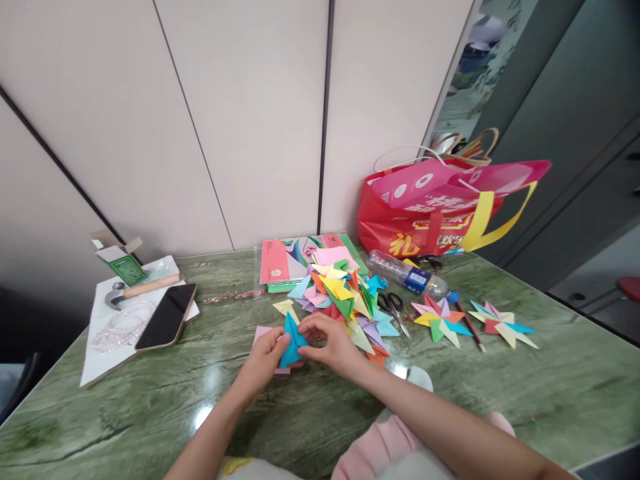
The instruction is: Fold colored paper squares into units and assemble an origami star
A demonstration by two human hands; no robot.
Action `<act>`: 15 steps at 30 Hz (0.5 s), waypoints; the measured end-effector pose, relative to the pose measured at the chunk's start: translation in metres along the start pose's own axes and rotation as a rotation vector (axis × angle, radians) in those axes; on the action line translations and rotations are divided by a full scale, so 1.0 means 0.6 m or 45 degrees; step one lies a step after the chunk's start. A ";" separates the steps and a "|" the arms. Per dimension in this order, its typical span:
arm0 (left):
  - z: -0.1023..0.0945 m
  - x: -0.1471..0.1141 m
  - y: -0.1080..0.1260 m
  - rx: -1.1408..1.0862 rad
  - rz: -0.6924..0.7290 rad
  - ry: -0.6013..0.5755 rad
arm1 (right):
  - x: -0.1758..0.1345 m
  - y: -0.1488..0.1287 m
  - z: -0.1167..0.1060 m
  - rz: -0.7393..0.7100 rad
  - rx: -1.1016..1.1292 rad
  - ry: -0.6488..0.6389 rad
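Observation:
A folded piece of blue paper is held between my two hands above the table's near middle. My left hand pinches its left edge between thumb and fingers. On the other side, the thumb and fingers of my right hand grip its right edge. Pink paper lies partly hidden beneath my hands. Just behind them spreads a heap of folded paper pieces in many colours. Two multicoloured paper stars lie flat to the right of the heap.
Scissors, a plastic bottle and a pencil lie right of the heap. Behind them stands a red bag. At left, a white board bears a phone, a hammer and a small green box.

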State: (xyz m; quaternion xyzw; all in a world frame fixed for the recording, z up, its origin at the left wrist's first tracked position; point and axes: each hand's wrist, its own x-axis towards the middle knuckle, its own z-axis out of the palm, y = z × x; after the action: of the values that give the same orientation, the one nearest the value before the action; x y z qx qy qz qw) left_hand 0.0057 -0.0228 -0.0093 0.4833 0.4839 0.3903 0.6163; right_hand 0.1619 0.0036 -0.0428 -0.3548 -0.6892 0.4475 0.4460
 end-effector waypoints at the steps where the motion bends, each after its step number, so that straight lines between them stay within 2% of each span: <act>1: 0.000 0.000 0.000 0.035 0.011 0.022 | 0.000 0.000 0.001 0.003 -0.009 0.004; 4: -0.002 -0.002 0.000 0.112 -0.011 0.091 | 0.000 -0.004 0.003 0.059 0.036 -0.002; 8: -0.007 -0.001 0.000 0.064 -0.054 0.180 | 0.000 -0.010 0.004 0.138 0.128 0.009; 12: -0.009 0.000 -0.001 0.020 -0.065 0.184 | -0.001 -0.011 0.003 0.230 0.215 0.042; 15: -0.010 0.001 -0.003 0.014 -0.068 0.170 | 0.000 -0.005 0.001 0.203 0.217 0.023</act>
State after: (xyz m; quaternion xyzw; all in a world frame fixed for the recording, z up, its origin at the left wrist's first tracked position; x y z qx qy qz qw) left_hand -0.0001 -0.0213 -0.0117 0.4465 0.5387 0.4023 0.5903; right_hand 0.1608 0.0022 -0.0400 -0.3733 -0.6142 0.5351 0.4439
